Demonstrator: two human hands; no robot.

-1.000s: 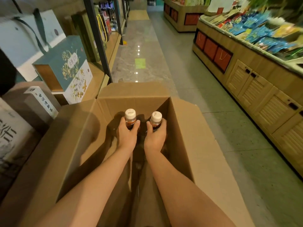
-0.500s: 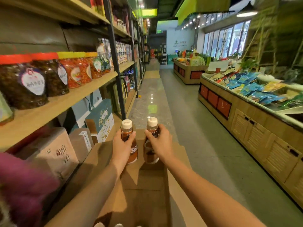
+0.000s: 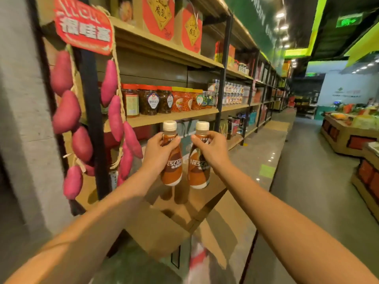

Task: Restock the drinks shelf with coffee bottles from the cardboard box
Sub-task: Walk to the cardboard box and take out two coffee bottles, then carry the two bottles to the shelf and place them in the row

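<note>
My left hand (image 3: 159,149) grips the neck of a brown coffee bottle (image 3: 172,171) with a white cap. My right hand (image 3: 211,148) grips a second coffee bottle (image 3: 199,173) the same way. Both bottles hang upright side by side in the air, in front of the wooden shelf unit (image 3: 170,116) on the left. The open cardboard box (image 3: 164,228) lies below my forearms, with its flaps spread.
Jars with red and yellow lids (image 3: 155,101) fill the shelf board just above the bottles. Red gift boxes (image 3: 160,15) stand on the top shelf. A string of purple sweet potatoes (image 3: 114,115) hangs on the black post. The aisle floor (image 3: 307,181) runs to the right past produce stands (image 3: 352,132).
Both hands have lifted the two bottles out of the box and up to shelf height. My view has swung up from the box and left toward the shelves.
</note>
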